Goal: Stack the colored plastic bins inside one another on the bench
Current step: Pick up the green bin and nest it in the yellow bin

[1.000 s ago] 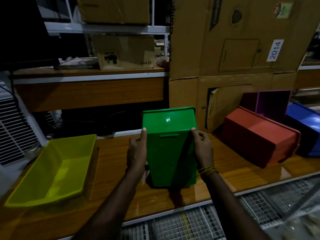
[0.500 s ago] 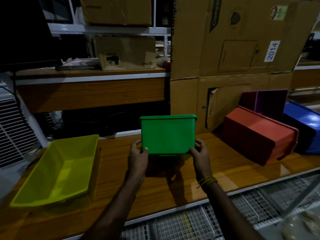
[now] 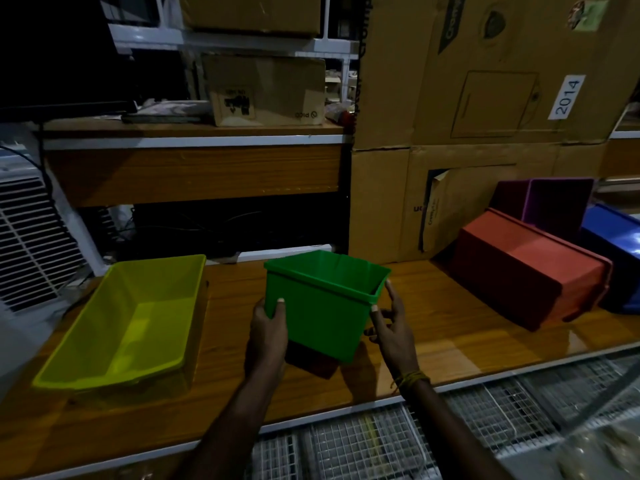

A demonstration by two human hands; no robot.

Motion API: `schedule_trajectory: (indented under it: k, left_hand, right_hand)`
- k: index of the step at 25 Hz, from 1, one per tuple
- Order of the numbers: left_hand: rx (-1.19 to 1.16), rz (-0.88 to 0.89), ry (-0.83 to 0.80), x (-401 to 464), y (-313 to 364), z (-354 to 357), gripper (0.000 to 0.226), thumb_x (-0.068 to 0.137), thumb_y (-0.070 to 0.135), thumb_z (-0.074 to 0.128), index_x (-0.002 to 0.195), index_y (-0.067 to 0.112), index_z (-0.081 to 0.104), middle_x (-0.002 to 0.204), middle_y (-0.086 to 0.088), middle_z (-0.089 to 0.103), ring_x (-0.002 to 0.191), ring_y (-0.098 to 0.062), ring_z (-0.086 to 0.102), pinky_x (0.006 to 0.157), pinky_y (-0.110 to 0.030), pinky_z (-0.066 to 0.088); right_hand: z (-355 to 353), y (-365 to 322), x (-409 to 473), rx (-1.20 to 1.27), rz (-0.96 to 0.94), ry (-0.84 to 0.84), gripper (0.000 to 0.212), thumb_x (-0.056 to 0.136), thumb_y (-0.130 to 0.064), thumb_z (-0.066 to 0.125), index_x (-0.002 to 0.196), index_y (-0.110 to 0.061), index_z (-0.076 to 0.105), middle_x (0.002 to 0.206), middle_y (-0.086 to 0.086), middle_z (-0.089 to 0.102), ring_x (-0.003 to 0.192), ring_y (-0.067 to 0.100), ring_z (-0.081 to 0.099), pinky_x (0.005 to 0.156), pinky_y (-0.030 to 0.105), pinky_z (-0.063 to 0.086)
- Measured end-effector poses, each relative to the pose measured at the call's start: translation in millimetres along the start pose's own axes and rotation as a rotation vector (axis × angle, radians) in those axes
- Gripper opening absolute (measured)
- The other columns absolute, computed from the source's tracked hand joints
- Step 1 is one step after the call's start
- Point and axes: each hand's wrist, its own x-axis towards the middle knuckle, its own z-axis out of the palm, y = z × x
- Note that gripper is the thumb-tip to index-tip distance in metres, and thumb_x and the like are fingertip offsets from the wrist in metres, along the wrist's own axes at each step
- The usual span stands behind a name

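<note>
While both hands hold it at the centre of the frame, the green bin (image 3: pixel 322 306) sits mouth-up and tilted, its open top turned toward the upper right, with a dark shadow beneath it on the wooden bench (image 3: pixel 225 368); whether its base touches the wood cannot be told. The left hand (image 3: pixel 268 327) grips the bin's lower left corner, thumb laid across the near wall and the other fingers hidden behind the bin. The right hand (image 3: pixel 393 327) holds the right side, thumb tip at the rim's near corner and index finger reaching up along the rim, the remaining fingers loosely curled beside the wall. Both forearms rise from the bottom edge, the right wrist wearing a yellowish thread.

At the left of the frame the yellow bin (image 3: pixel 131 327) lies mouth-up on the bench, apart from the green one. At the right, a red bin (image 3: pixel 530 268) lies tipped over, with a purple bin (image 3: pixel 554 199) behind it and a blue bin (image 3: pixel 616 251) cut off by the right edge. Cardboard boxes (image 3: pixel 485 81) fill the dim background.
</note>
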Motion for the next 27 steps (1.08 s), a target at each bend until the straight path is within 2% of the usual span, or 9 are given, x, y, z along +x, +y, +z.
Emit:
schedule_trajectory:
  k: [3,5,8,11,13,17,21,24,27]
  left_hand:
    - [0.008,-0.054,0.036,-1.8,-8.2,1.2,0.053,0.095,0.063,0.033,0.114,0.016,0.049,0.079,-0.003,0.054,0.064,-0.022,0.05,0.058,-0.032,0.039]
    - [0.011,-0.07,0.055,-3.4,-15.4,1.3,0.058,0.089,0.074,0.03,0.109,0.021,0.043,0.085,-0.006,0.056,0.069,-0.026,0.057,0.06,-0.035,0.045]
    - [-0.025,-0.093,0.002,-9.8,-23.6,6.2,0.073,0.071,0.087,0.042,0.118,0.032,0.04,0.106,-0.003,0.058,0.087,-0.028,0.063,0.074,-0.048,0.058]
    - [0.014,-0.075,-0.119,-21.1,-20.6,14.1,0.069,0.082,0.05,0.066,0.139,0.029,0.035,0.121,-0.001,0.058,0.103,-0.03,0.061,0.084,-0.053,0.056]
    - [0.051,-0.078,-0.126,-19.1,-23.4,13.0,0.051,0.089,0.023,0.065,0.135,0.023,0.042,0.114,-0.002,0.059,0.096,-0.028,0.063,0.075,-0.047,0.059]
    - [0.068,-0.134,-0.091,-3.3,-39.7,-1.7,0.037,0.087,0.007,0.061,0.122,0.019,0.058,0.099,-0.005,0.068,0.08,-0.027,0.067,0.066,-0.047,0.061]
    - [0.09,-0.076,-0.031,5.0,-36.9,-7.3,0.028,0.09,0.007,0.062,0.117,0.011,0.065,0.101,-0.011,0.072,0.073,-0.024,0.066,0.056,-0.033,0.055]
    - [0.334,-0.004,0.008,-0.5,-27.8,-4.5,0.03,0.089,0.022,0.065,0.118,0.013,0.065,0.107,-0.011,0.07,0.086,-0.028,0.064,0.069,-0.036,0.053]
    - [0.864,0.196,0.089,-19.2,-23.4,2.7,0.051,0.088,0.04,0.063,0.135,0.025,0.053,0.14,-0.01,0.049,0.124,-0.032,0.046,0.094,-0.044,0.043]
  right_hand:
    - [-0.6,6.1,-0.9,-0.101,-0.071,-0.074,0.046,0.098,-0.038,0.052,0.139,-0.054,0.038,0.13,0.002,0.052,0.106,0.025,0.062,0.075,0.028,0.058]
    - [-1.3,11.8,-0.4,-0.252,-0.127,-0.083,0.035,0.096,-0.035,0.056,0.13,-0.044,0.05,0.122,0.002,0.047,0.103,0.02,0.059,0.07,0.019,0.052]
    - [7.4,19.2,-2.1,-0.44,-0.243,-0.116,0.028,0.088,-0.036,0.067,0.115,-0.034,0.059,0.118,0.002,0.041,0.104,0.02,0.053,0.075,0.027,0.052]
    - [21.1,23.2,-5.7,-0.52,-0.314,-0.141,0.029,0.082,-0.041,0.073,0.107,-0.03,0.062,0.126,0.005,0.044,0.115,0.017,0.043,0.089,0.028,0.043]
    - [25.4,25.5,-6.8,-0.588,-0.343,-0.15,0.029,0.081,-0.042,0.073,0.106,-0.03,0.063,0.123,0.007,0.05,0.115,0.02,0.044,0.092,0.034,0.044]
    - [20.8,32.3,1.9,-0.755,-0.311,-0.183,0.02,0.087,-0.029,0.067,0.107,-0.032,0.066,0.119,0.003,0.057,0.118,0.023,0.048,0.097,0.044,0.044]
    - [3.6,34.4,21.0,-0.836,-0.236,-0.093,0.02,0.086,-0.023,0.069,0.106,-0.024,0.071,0.114,0.008,0.062,0.112,0.027,0.052,0.102,0.05,0.041]
    - [-0.9,32.9,26.3,-0.814,-0.216,-0.045,0.022,0.083,-0.023,0.072,0.104,-0.019,0.07,0.108,0.009,0.066,0.106,0.029,0.055,0.098,0.051,0.045]
    - [4.2,30.5,21.0,-0.843,-0.24,-0.044,0.026,0.082,-0.034,0.073,0.104,-0.022,0.068,0.102,0.005,0.067,0.103,0.028,0.056,0.087,0.041,0.046]
